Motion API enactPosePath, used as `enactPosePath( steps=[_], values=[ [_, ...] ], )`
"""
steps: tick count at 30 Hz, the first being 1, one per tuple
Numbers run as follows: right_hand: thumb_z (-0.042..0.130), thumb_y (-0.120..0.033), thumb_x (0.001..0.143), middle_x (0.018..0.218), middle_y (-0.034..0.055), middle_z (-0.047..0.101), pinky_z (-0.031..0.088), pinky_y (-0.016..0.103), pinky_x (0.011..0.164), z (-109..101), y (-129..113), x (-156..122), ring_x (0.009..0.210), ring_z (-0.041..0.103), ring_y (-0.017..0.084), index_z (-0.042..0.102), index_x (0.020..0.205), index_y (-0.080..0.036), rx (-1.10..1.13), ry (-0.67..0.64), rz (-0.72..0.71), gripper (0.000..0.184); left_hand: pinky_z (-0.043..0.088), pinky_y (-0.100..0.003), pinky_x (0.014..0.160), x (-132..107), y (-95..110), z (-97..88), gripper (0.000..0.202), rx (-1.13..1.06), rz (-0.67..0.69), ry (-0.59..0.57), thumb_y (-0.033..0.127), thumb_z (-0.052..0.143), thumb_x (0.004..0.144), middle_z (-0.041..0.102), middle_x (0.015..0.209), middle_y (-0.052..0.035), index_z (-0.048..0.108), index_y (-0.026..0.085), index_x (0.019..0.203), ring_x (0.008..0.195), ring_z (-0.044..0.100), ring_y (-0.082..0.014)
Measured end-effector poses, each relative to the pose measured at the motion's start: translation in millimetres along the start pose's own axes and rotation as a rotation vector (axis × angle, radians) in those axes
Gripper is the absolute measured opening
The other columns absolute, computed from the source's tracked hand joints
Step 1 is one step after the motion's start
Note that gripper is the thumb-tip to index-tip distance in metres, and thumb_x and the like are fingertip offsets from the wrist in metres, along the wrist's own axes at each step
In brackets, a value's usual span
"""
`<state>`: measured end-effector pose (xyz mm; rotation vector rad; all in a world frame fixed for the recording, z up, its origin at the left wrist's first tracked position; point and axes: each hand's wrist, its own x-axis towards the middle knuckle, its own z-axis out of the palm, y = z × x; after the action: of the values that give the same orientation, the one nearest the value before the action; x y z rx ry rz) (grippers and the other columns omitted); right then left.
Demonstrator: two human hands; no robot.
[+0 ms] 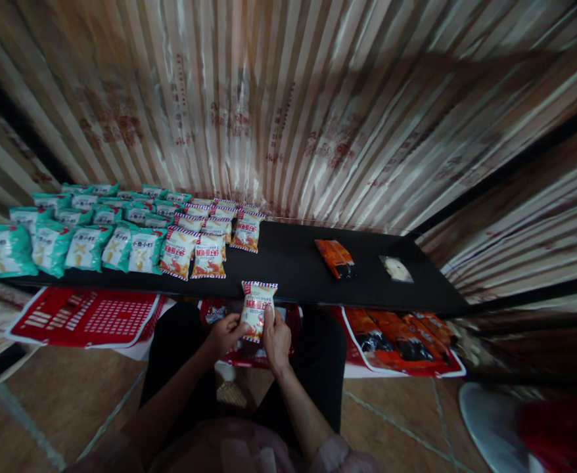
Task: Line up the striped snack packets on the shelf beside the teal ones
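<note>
Between my two hands is a small snack bag [256,309], white and orange with a striped top edge, held upright in front of the black shelf's [288,263] front edge. My left hand [228,333] pinches its lower left side. On the right side my right hand [276,335] grips it, thumb on the front. Several matching snack bags [208,255] stand in rows on the shelf, ahead and to the left. Beside them, further left, are rows of teal snack bags [90,248].
An orange packet [335,258] and a small clear packet [395,269] lie on the shelf's right part. Below stand a red basket [115,318] at left, one between my knees, and another holding orange packets [401,335] at right. A striped curtain [269,98] hangs behind.
</note>
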<state>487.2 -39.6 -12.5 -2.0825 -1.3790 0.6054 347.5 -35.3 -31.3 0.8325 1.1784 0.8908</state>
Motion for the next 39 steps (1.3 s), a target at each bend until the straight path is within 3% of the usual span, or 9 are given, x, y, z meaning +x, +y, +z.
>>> enactPosePath(
  steps=[3, 6, 9, 15, 20, 24, 31, 39],
  values=[
    [0.015, -0.059, 0.088, 0.069, 0.0105, 0.067, 0.033, 0.028, 0.054, 1, -1, 2, 0.060, 0.060, 0.021, 0.066, 0.088, -0.016, -0.011, -0.002, 0.002, 0.066, 0.037, -0.020, 0.039, 2, 0, 1.0, 0.034, 0.037, 0.024, -0.045, 0.041, 0.068, 0.062, 0.062, 0.055, 0.0027, 0.061, 0.017, 0.085, 0.037, 0.049, -0.0091],
    [0.014, -0.060, 0.087, 0.067, 0.0102, 0.067, 0.034, 0.028, 0.054, 3, -2, 4, 0.059, 0.059, 0.021, 0.066, 0.087, -0.016, -0.008, -0.001, 0.004, 0.067, 0.047, -0.024, 0.055, 5, -3, 2.0, 0.035, -0.026, 0.066, -0.038, 0.042, 0.069, 0.060, 0.066, 0.061, -0.0004, 0.061, 0.017, 0.084, 0.055, 0.061, -0.0151],
    [0.015, -0.061, 0.087, 0.067, 0.0098, 0.067, 0.034, 0.027, 0.055, 5, -2, 6, 0.060, 0.059, 0.021, 0.066, 0.086, -0.016, 0.014, 0.007, 0.000, 0.069, 0.050, -0.028, 0.065, 8, -4, 2.9, 0.037, -0.079, 0.078, -0.029, 0.041, 0.072, 0.058, 0.070, 0.070, -0.0040, 0.061, 0.016, 0.082, 0.069, 0.065, -0.0201],
    [0.015, -0.061, 0.086, 0.075, 0.0102, 0.069, 0.038, 0.027, 0.058, 2, -7, 10, 0.068, 0.062, 0.022, 0.066, 0.091, -0.017, 0.085, -0.036, 0.002, 0.068, 0.050, -0.029, 0.063, 10, 4, 4.1, 0.036, -0.058, 0.043, 0.026, 0.041, 0.072, 0.059, 0.071, 0.070, -0.0047, 0.063, 0.016, 0.084, 0.073, 0.066, -0.0231],
    [0.017, -0.060, 0.087, 0.075, 0.0092, 0.069, 0.039, 0.028, 0.059, -2, -12, 17, 0.069, 0.063, 0.023, 0.066, 0.089, -0.020, 0.053, -0.096, -0.001, 0.063, 0.050, -0.029, 0.063, 15, 15, 2.5, 0.038, -0.048, 0.090, -0.008, 0.044, 0.069, 0.061, 0.071, 0.071, -0.0049, 0.064, 0.016, 0.086, 0.071, 0.066, -0.0225],
    [0.027, -0.063, 0.083, 0.075, 0.0085, 0.069, 0.039, 0.026, 0.058, -2, -15, 23, 0.070, 0.063, 0.022, 0.066, 0.089, -0.019, 0.103, -0.100, -0.007, 0.058, 0.049, -0.029, 0.063, 22, 17, 0.9, 0.037, -0.021, 0.139, -0.041, 0.045, 0.066, 0.064, 0.070, 0.073, -0.0053, 0.064, 0.015, 0.086, 0.070, 0.065, -0.0217],
    [0.036, -0.060, 0.082, 0.070, 0.0057, 0.068, 0.039, 0.024, 0.055, -7, -24, 36, 0.062, 0.061, 0.019, 0.064, 0.087, -0.017, 0.220, -0.137, -0.061, 0.052, 0.046, -0.027, 0.065, 31, 17, -3.2, 0.035, 0.182, 0.242, 0.066, 0.045, 0.060, 0.071, 0.071, 0.080, -0.0061, 0.065, 0.018, 0.092, 0.074, 0.064, -0.0222],
    [0.040, -0.058, 0.080, 0.073, 0.0056, 0.069, 0.040, 0.025, 0.059, -9, -34, 54, 0.066, 0.062, 0.019, 0.064, 0.086, -0.018, 0.173, -0.135, -0.089, 0.047, 0.043, -0.029, 0.073, 34, 39, -5.3, 0.031, 0.665, 0.408, 0.278, 0.044, 0.051, 0.078, 0.067, 0.082, -0.0053, 0.068, 0.022, 0.090, 0.079, 0.060, -0.0212]
  ],
)
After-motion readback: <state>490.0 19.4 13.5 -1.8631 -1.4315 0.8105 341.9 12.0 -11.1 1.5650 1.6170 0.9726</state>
